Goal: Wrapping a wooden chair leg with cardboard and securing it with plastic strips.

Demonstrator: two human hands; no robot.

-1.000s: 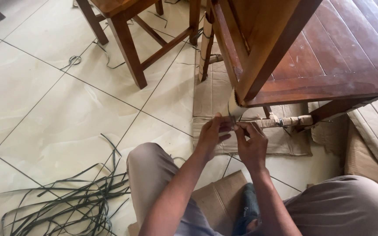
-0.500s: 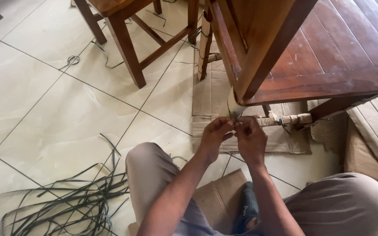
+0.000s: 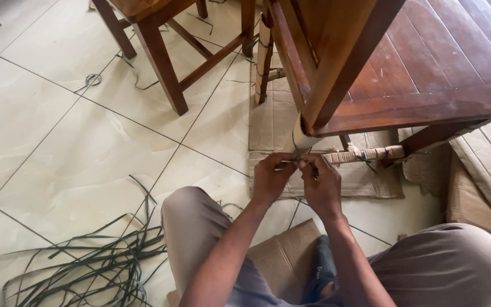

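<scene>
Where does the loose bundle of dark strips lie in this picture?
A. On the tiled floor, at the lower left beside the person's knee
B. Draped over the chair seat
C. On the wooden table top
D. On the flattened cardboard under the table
A: the dark strips are spread over the tiled floor at the lower left, next to the person's knee, away from the table and cardboard.

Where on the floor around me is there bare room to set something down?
Bare tile floor lies left of the chair leg, above the loose dark strips. It is crowded under the wooden furniture, where left hand and right hand meet on cardboard.
</scene>
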